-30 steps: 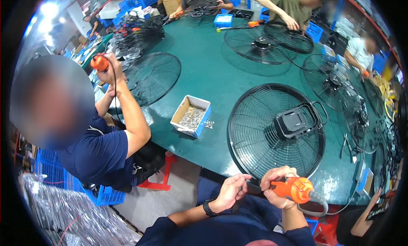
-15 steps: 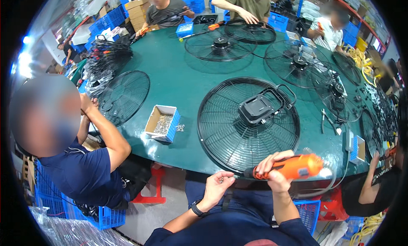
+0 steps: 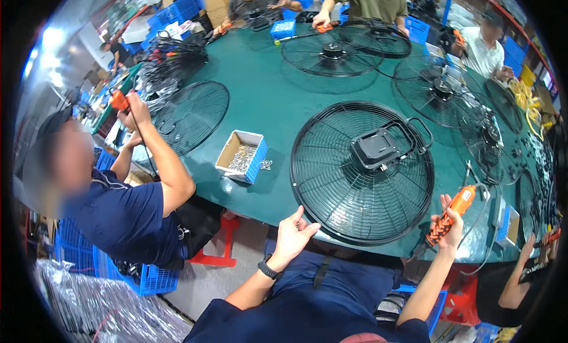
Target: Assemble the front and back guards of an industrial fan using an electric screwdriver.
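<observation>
A round black fan [image 3: 331, 195] with a wire guard lies on the green table in front of me, motor box [image 3: 376, 147] upward. At the guard's near left rim is my left hand [image 3: 294, 233], its index finger reaching to the edge. The other fingers curl over something too small to make out. My right hand [image 3: 451, 224] grips an orange electric screwdriver [image 3: 461, 202] right of the fan, its dark tip slanting down toward the table's front edge. Left of the fan stands an open blue-and-white box [image 3: 253, 163] of small metal fasteners, a few lying beside it.
The green table [image 3: 254, 94] carries several more fans and a loose wire guard [image 3: 194, 115]. On the left a co-worker [image 3: 127, 218] holds an orange screwdriver [image 3: 119, 100]; others work across the table. Pliers [image 3: 467, 174] and a second small box [image 3: 507, 226] lie to the right.
My right hand has swung the screwdriver right, away from my left hand, and tilted it tip down. My left hand has moved up to the fan's rim. The left co-worker's screwdriver has come into sight.
</observation>
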Tool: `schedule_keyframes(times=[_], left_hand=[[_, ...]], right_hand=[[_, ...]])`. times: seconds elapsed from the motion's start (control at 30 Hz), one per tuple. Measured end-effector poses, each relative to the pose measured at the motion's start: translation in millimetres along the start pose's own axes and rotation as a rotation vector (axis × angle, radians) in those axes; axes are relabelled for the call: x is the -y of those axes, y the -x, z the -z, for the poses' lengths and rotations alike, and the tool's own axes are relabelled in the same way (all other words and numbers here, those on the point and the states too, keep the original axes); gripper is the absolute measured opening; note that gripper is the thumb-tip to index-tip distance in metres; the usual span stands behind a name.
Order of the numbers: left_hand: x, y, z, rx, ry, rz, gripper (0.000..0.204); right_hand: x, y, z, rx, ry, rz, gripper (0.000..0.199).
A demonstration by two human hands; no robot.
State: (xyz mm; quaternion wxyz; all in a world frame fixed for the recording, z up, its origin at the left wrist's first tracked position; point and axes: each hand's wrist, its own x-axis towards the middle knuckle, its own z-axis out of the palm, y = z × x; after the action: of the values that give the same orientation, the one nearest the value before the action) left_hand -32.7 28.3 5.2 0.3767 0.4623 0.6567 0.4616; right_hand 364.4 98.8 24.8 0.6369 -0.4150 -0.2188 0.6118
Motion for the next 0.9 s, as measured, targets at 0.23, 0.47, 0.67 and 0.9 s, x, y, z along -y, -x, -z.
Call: schedule_keyframes(times=[0.23,0.47,0.67,0.9], left_hand=[[-12.5,-3.8,-8.2,0.042,-0.174,0.069,0.085],[-9.3,-21.5,0.5,0.107,-0.281,0.014,0.077],[-7.9,-66.2,23.2,0.112,-0.001,0.017,0.031],[8.4,-60.8,9.2,-0.046,0.099,-0.019,0.059]], right_hand=[[-10.0,-22.0,-0.6,0.045,-0.008,-0.146,0.053],[-19.6,-2.9,6.8,-0.081,0.115,-0.176,0.055],[-45.1,59.4,-7.5,-0.033,0.150,-0.068,0.060],[-35.2,65.6,-3.8,-0.009,0.191,-0.003,0.066]])
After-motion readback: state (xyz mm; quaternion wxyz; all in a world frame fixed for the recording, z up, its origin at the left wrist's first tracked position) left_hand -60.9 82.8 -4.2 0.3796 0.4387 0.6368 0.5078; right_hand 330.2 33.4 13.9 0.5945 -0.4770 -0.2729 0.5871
